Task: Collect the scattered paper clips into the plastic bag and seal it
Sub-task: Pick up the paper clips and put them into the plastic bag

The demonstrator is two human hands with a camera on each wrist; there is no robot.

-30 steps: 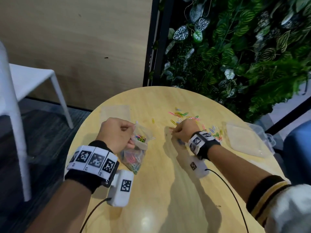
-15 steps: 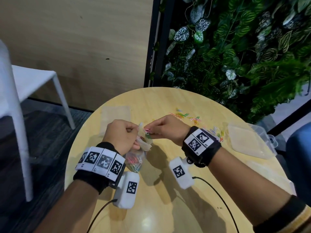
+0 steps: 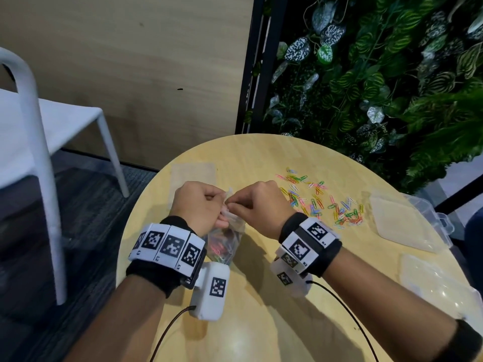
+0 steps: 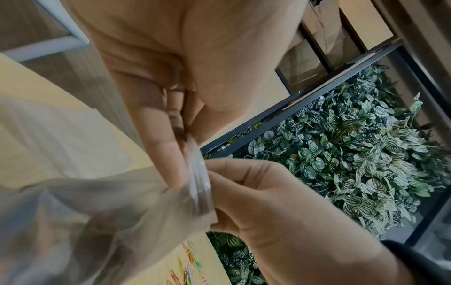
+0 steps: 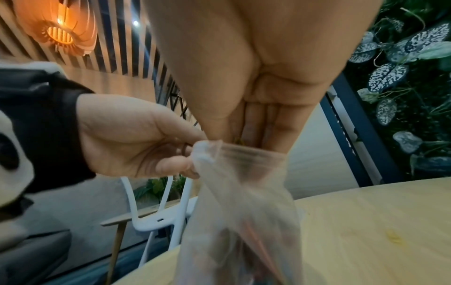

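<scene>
1. Bag (image 3: 226, 240), clear plastic and partly filled with coloured clips, is held above the round table (image 3: 261, 322) between both hands.
2. Its mouth edge is pinched by the left hand (image 3: 197, 207), fingers curled round the plastic.
3. The opposite side of the mouth is pinched by the right hand (image 3: 257, 206), fingertips bunched at the opening.
4. Loose clips (image 3: 321, 202) are scattered on the table to the right of the hands.
5. Clear boxes (image 3: 407, 223) are seen further right.

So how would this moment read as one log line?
left hand: holds plastic bag mouth | right hand: at bag mouth | paper clips: many on table
</scene>
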